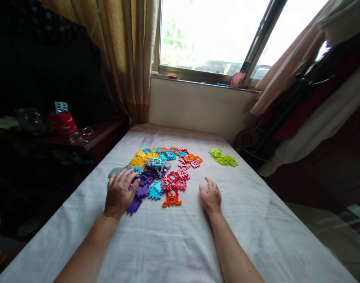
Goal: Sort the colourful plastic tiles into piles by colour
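Observation:
A heap of interlocking plastic tiles lies in the middle of the bed. My left hand [120, 192] is at its left side, fingers spread over the purple tiles [143, 189] and grey tiles [159, 167]; whether it touches them I cannot tell. My right hand [211, 195] is to the right of the heap, fingers loosely bent and apart, holding nothing. Between the hands are red tiles [174, 181], blue tiles [155, 190] and an orange piece [172, 199]. Yellow tiles [140, 158] and more orange tiles [191, 158] sit farther back. Green tiles [225, 159] form a separate pile at the right.
The tiles rest on a pale bedsheet [156, 251]. At the left, a dark desk [100, 135] carries eyeglasses [81, 135] and a red container [62, 122]. Clothes [303, 114] hang along the right side. A window [209, 39] is beyond the bed's far end.

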Available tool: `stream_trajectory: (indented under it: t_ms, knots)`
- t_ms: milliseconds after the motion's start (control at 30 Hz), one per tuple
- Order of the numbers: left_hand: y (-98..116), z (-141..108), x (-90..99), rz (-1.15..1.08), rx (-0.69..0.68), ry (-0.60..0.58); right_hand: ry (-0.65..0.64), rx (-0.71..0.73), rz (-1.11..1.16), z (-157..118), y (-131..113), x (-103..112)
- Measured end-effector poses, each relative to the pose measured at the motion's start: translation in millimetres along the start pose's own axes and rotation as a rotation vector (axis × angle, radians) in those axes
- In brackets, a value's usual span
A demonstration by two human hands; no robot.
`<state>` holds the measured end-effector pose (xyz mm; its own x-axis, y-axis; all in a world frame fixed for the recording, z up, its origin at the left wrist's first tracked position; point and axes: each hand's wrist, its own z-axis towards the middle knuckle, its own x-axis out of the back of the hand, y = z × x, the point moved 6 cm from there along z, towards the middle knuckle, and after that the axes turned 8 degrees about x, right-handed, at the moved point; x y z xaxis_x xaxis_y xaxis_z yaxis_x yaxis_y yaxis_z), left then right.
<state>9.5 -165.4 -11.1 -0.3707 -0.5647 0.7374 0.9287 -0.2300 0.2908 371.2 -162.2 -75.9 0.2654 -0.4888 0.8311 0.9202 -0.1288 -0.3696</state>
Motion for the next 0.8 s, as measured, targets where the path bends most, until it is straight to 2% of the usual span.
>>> stream_trajectory:
  t_ms: [100, 167, 233, 333, 500, 633, 800]
  knots:
    - [-47.8, -9.0, 3.4, 0.114, 0.292, 0.04, -0.022, 0.055, 0.047, -9.9, -6.1, 0.5]
    - [-68.7, -14.1, -5.1, 0.175, 0.45, -0.047, -0.034, 0.051, 0.084, -10.4, -6.1, 0.1]
    - [-76.6, -15.3, -16.9, 0.21, 0.52, -0.172, -0.035, 0.042, 0.127, -8.9, -5.3, 0.1]
    - [-76.0, -12.6, -29.7, 0.238, 0.527, -0.306, -0.032, 0.048, 0.175, -6.8, -5.7, 1.3]
    - [-74.4, -11.0, -34.8, 0.226, 0.464, -0.381, -0.072, 0.066, 0.194, -5.9, -9.4, 2.2]
    - [-75.8, -11.3, -33.2, 0.207, 0.452, -0.367, -0.069, 0.076, 0.192, -5.6, -10.2, 3.6]
    - [-82.6, -11.4, -33.6, 0.18, 0.463, -0.269, -0.065, 0.09, 0.196, -5.4, -9.8, 3.8]
